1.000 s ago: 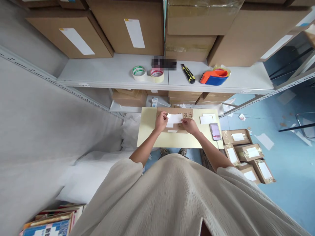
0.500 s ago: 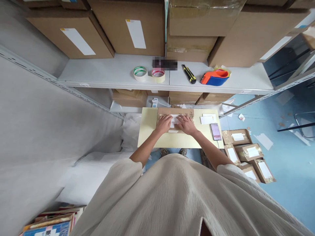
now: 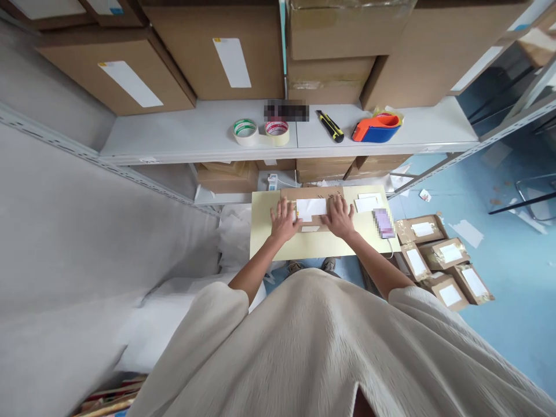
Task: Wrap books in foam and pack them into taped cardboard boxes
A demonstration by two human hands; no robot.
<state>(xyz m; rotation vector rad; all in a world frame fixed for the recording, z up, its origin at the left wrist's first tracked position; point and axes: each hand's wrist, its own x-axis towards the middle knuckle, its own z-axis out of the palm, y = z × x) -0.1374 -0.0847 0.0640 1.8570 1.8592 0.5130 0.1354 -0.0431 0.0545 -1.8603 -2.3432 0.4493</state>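
Observation:
A cardboard box (image 3: pixel 317 226) lies on the pale yellow table in front of me, with handwriting on its far part. A white label (image 3: pixel 311 207) is on its top, and a smaller white slip (image 3: pixel 310 229) is nearer me. My left hand (image 3: pixel 283 221) rests over the box's left end, fingers spread and thumb pointing in toward the label. At the right end, my right hand (image 3: pixel 340 218) touches the box in the same way, its fingers apart. Both hands frame the label, which is uncovered between them.
White labels (image 3: pixel 367 203) and a blurred phone (image 3: pixel 384 223) with a cable lie on the table (image 3: pixel 269 246) at right. On the shelf (image 3: pixel 174 130) are tape rolls (image 3: pixel 245 132), a utility knife (image 3: pixel 330 126) and an orange-blue tape dispenser (image 3: pixel 377 128). Several labelled boxes (image 3: pixel 449 253) sit at lower right.
My hands have moved apart from the label's middle out to the two ends of the box, uncovering the label. The view has shifted slightly.

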